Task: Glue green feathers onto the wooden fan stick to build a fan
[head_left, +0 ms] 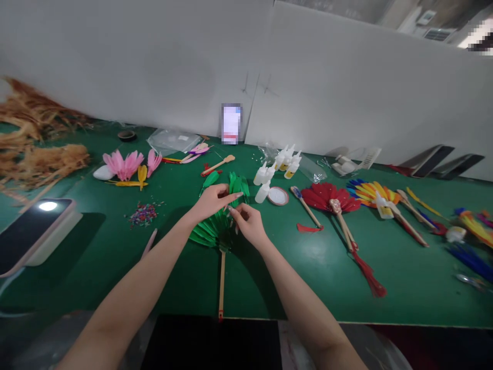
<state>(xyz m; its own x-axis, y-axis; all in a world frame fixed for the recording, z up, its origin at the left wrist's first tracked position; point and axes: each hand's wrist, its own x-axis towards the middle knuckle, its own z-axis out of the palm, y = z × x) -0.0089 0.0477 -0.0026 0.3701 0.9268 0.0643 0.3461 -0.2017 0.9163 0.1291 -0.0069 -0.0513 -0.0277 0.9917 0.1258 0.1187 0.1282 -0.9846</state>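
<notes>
A green feather fan lies in the middle of the table, its wooden handle pointing toward me. Above its feathers, my left hand has the fingers drawn together in a pinch. Just right of it and lower, my right hand is also pinched, its fingertips close to those of the left. Whatever sits between the fingertips is too small to make out. Loose green feathers lie right behind the hands. Part of the fan is hidden beneath the hands.
White glue bottles stand behind right, beside a round white dish. A red feather fan lies to the right. Colourful beads, pink feathers and a lit phone are on the left.
</notes>
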